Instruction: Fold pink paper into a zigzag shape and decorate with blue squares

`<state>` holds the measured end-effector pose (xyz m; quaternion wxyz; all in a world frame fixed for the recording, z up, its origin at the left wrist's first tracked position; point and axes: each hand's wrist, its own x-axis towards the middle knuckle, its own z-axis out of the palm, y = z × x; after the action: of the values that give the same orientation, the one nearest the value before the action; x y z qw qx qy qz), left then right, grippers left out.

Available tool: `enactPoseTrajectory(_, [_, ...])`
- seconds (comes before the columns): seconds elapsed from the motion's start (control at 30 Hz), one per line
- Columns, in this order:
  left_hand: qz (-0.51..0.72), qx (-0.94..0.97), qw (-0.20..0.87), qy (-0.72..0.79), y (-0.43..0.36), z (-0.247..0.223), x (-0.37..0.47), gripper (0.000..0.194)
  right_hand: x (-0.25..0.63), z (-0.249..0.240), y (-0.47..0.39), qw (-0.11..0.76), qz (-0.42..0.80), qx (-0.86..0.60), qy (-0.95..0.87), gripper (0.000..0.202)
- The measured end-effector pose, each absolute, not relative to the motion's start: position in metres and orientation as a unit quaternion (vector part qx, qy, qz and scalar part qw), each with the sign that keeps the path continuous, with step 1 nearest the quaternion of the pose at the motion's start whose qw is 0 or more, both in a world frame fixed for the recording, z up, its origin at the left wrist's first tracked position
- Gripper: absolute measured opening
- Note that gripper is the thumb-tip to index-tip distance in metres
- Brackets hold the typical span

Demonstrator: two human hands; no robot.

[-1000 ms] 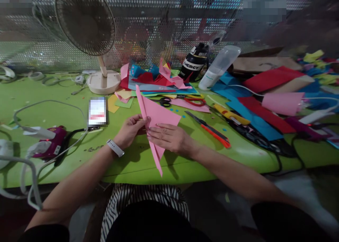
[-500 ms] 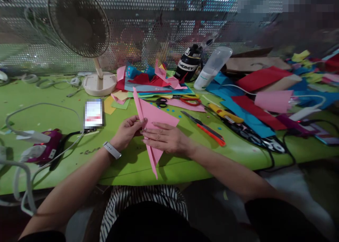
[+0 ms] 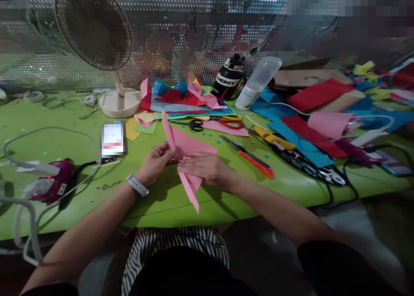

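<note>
A pink sheet of paper [image 3: 190,141] with a narrow folded strip along its left side is held above the green table [image 3: 155,209]. My left hand [image 3: 159,160] pinches the strip's left edge near its middle, thumb and index finger pressed together. From the right, my right hand [image 3: 207,167] lies across the middle of the sheet, its fingers together on the fold and its fingertips close to my left hand. The thumb of my right hand is hidden. The paper's lower end hangs down to a point towards the table's front edge.
A box cutter [image 3: 249,157], black-handled scissors [image 3: 194,124] and red-handled scissors [image 3: 231,122] lie beyond the paper. A phone [image 3: 112,140], power strip [image 3: 53,181] and fan [image 3: 120,102] are left. Bottles and coloured paper [image 3: 318,95] stand or lie behind and right.
The paper's lower tip has swung slightly right and up, and the lower strip looks wider. The fingers of my right hand have drawn closer together over the fold.
</note>
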<state>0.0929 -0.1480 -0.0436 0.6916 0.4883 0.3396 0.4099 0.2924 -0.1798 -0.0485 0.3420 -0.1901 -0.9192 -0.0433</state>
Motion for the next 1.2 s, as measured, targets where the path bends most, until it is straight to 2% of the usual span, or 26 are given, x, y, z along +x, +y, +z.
enactPoseTrajectory(0.2, [0.368, 0.563, 0.673, 0.308, -0.151, -0.044, 0.093, 0.033, 0.289, -0.051, -0.183, 0.364, 0.094, -0.317, -0.871, 0.024])
enactPoseTrajectory(0.4, [0.334, 0.607, 0.663, 0.286, -0.158, -0.042, 0.097, 0.037, 0.286, -0.045, -0.185, 0.419, 0.088, -0.493, -0.758, 0.041])
enactPoseTrajectory(0.87, [0.284, 0.645, 0.663, 0.252, -0.164, -0.037, 0.093, 0.036, 0.283, -0.041, -0.186, 0.450, 0.163, -0.488, -0.730, 0.036])
enactPoseTrajectory(1.07, [0.301, 0.695, 0.605, 0.246, -0.163, -0.042, 0.097, 0.030, 0.283, -0.044, -0.186, 0.443, 0.145, -0.500, -0.730, 0.036])
enactPoseTrajectory(1.2, [0.274, 0.706, 0.594, 0.271, -0.162, -0.045, 0.095, 0.030, 0.285, -0.037, -0.184, 0.476, 0.080, -0.505, -0.715, 0.034])
